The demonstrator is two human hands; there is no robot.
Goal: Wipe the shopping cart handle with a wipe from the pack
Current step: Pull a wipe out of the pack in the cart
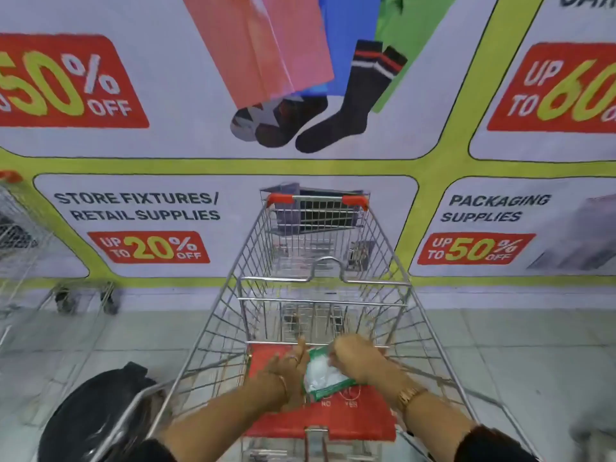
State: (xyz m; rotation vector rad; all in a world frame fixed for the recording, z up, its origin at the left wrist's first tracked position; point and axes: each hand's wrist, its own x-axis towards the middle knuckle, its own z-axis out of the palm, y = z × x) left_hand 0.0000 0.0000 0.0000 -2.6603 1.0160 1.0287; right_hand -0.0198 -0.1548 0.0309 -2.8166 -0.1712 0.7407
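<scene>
Pack [325, 373] sits at six o'clock over the cart's red seat flap [336, 418], our left hand [286, 371] closed around its edge. Our right hand [353, 356] pinches at its opening; we should pull one wipe slowly, holding the pack steady.

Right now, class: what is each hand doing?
Left hand: closed on the wipe pack.
Right hand: fingers at the pack's top; grip cannot be told.

A wire shopping cart [320, 295] stands on the pale tiled floor [520, 355].
</scene>
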